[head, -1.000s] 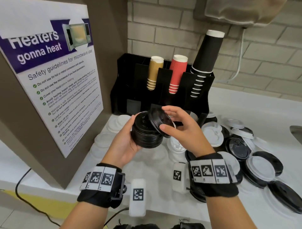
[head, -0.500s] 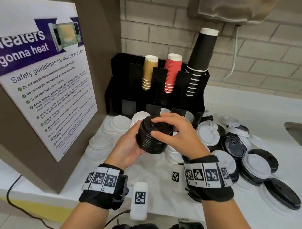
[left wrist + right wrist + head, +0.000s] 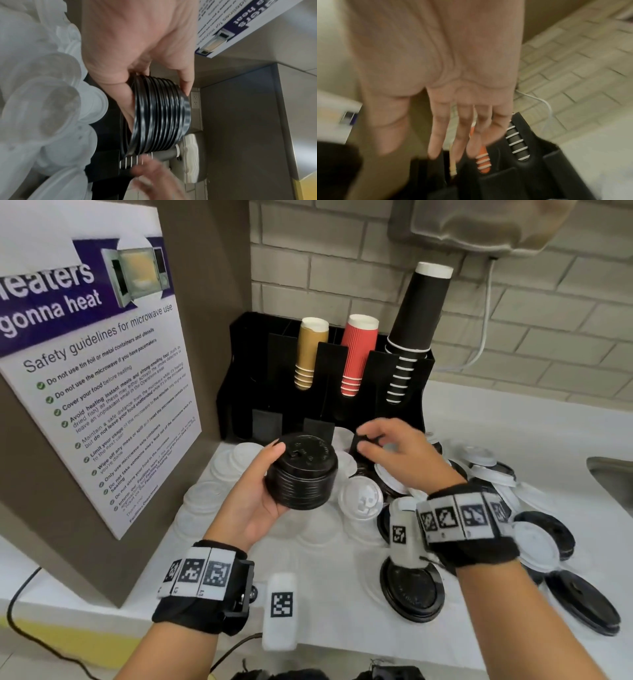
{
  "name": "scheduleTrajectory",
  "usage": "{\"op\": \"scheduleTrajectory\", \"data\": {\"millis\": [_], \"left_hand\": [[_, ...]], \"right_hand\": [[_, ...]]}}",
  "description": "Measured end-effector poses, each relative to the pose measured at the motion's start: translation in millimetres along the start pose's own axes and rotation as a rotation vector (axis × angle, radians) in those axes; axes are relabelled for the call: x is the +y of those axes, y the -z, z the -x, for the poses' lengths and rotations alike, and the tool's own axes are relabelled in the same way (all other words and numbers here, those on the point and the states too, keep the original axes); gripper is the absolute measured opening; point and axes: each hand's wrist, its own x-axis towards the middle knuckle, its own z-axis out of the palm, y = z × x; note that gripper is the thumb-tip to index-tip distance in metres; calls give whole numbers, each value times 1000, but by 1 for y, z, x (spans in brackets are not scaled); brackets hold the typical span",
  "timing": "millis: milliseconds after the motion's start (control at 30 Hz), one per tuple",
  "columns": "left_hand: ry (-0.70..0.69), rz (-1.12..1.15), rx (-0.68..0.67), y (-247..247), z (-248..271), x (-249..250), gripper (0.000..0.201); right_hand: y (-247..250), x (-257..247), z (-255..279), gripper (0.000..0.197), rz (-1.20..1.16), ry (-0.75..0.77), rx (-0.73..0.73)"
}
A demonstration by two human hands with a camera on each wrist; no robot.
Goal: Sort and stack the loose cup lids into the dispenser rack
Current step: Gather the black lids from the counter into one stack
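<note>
My left hand [image 3: 253,501] grips a stack of several black lids [image 3: 303,474] from the side, thumb on the top rim, above the counter in front of the black dispenser rack [image 3: 239,392]. In the left wrist view the stack [image 3: 161,115] sits between thumb and fingers. My right hand [image 3: 394,453] hovers just right of the stack, holding nothing. The right wrist view shows that hand [image 3: 453,121] with straight fingers over the rack [image 3: 530,175]. Loose white lids [image 3: 361,501] and black lids [image 3: 412,590] lie scattered on the counter to the right.
The rack holds gold [image 3: 308,357], red [image 3: 358,354] and black cups [image 3: 418,313]. Clear lids [image 3: 205,498] lie at the left, beside a poster board [image 3: 102,392]. A sink edge [image 3: 613,470] is at the far right, and a brick wall stands behind.
My right hand set a black lid on top of the stack, pressed it down, then let go and moved off to the right. The left hand keeps holding the stack.
</note>
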Motion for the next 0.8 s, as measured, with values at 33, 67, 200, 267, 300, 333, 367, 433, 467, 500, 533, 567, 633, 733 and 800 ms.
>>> {"op": "scheduleTrajectory", "data": {"millis": [33,67,200,267,300,333,367,433,467,500,533,567,633,733,800], "left_hand": [[-20,9,3,2,0,2,44],[-35,14,10,4,1,5,45],[-70,18,31,9,4,11,46],[-84,27,35,10,5,13,29],[-88,28,38,10,7,14,24],[-92,28,40,11,8,14,23],[-93,29,43,12,8,14,25],[-95,31,50,14,10,16,33],[-93,29,55,15,11,17,40],[-92,27,65,15,12,19,48],[-92,30,74,15,13,20,53],[-94,35,79,16,13,20,55],[-94,48,88,18,14,20,56],[-86,47,107,20,16,20,60],[-84,50,114,21,17,20,61]], "right_hand": [[-1,4,-5,35,168,-32,-170],[-5,7,-9,49,325,-72,-344],[-30,8,-13,83,712,-144,-571],[-40,8,-14,82,788,-133,-590],[-43,7,-15,80,804,-130,-600],[-44,6,-16,78,794,-135,-609],[-41,5,-19,76,752,-149,-615],[-34,0,-27,76,591,-147,-594],[-30,-4,-32,76,499,-116,-550],[-26,-10,-37,76,423,-70,-486],[-22,-14,-44,77,368,-28,-417],[-19,-18,-49,77,334,-5,-354],[-12,-20,-57,66,336,-13,-294],[-3,-10,-64,43,561,-89,-426],[-4,-2,-61,48,732,-167,-600]]}}
